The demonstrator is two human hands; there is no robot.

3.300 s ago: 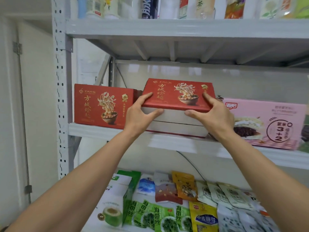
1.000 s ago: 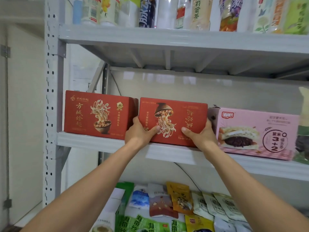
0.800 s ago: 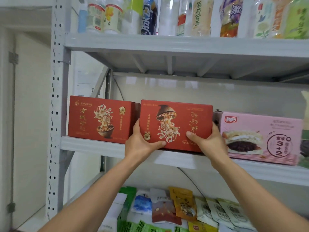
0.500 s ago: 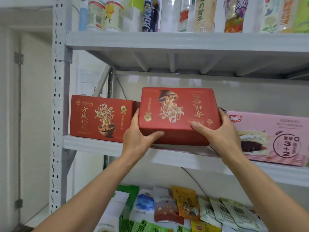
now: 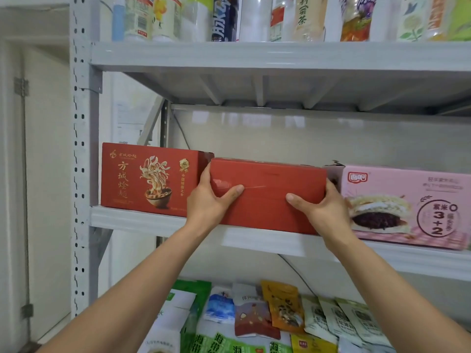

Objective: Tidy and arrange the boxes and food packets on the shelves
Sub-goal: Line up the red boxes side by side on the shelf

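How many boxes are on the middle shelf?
3: printed red box at the left, plain red box in the middle, pink box at the right. More may be hidden past the right edge.

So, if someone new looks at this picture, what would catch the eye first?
First the plain red box in the middle of the middle shelf, gripped at its ends by the left hand and the right hand. Next its neighbours: a red noodle box to its left and a pink box to its right. Drink bottles line the shelf above.
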